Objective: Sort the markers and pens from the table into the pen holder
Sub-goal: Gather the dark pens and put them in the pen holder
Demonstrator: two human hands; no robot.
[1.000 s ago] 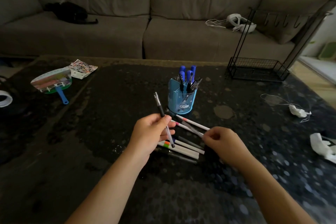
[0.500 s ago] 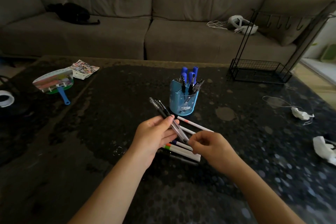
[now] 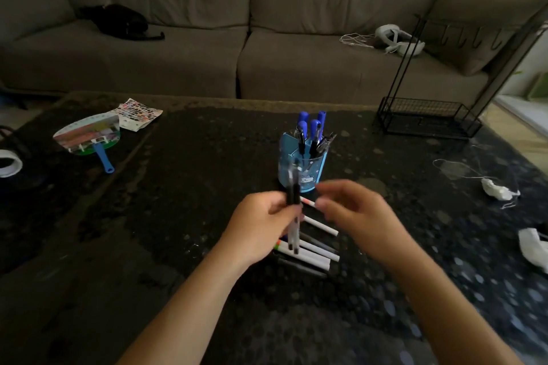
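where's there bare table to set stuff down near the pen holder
Free patches: the wide dark stretch of table between the hand fan and the pen holder, and the strip between the holder and the wire rack. Crowded: just in front of the holder, where loose markers lie under both hands.
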